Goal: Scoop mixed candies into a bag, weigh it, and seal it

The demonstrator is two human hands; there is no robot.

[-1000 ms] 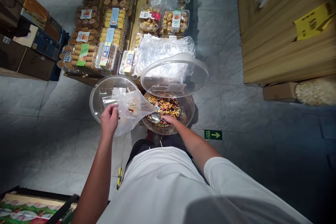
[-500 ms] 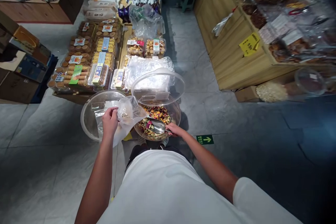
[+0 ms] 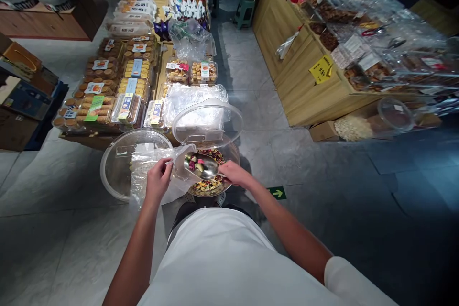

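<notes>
Your scoop (image 3: 207, 169) is smooth, shiny metal; your bag (image 3: 180, 187) is thin, creased, translucent plastic. The tub (image 3: 233, 155) and round lid (image 3: 208, 124) look like clear, glossy plastic. Your T-shirt (image 3: 215, 253) is matt cloth, the right-hand desk (image 3: 304, 100) wood-grained with low sheen, the floor tiles (image 3: 287, 158) faintly shiny.

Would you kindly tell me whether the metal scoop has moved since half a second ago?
Yes: against the clear tub, the metal scoop has shifted left, toward the plastic bag and left hand.
</notes>
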